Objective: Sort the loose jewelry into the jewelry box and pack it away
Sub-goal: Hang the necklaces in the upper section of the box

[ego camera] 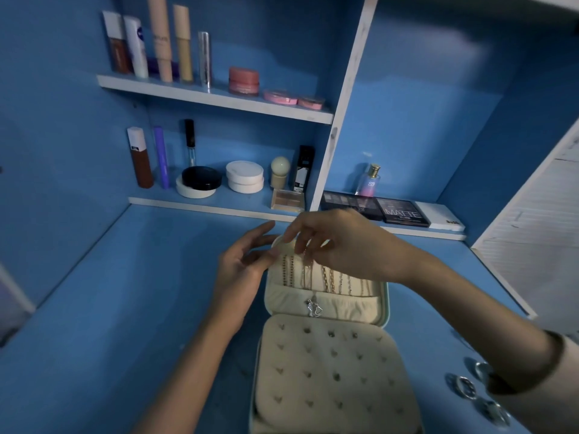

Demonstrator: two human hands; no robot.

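dim, blue-tinted light throughout; soft shadows lie under the shelves (216, 100). wide-angle bending curves the edges, and the near corners look soft and blurred.

Right arm (463, 305) is wearing a loose pale beige sleeve (567, 374), its cuff (560, 343) bunching up the forearm, while left hand (239, 277) and right hand (344, 245) are going bare

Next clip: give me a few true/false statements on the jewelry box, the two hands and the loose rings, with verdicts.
1. The jewelry box lies open. True.
2. Its lid holds no necklaces. False: several chains hang in it.
3. Loose rings lie on the desk right of the box. True.
4. The left hand is picking up the rings. False: it touches the lid's left edge, while the right hand pinches at the chains.
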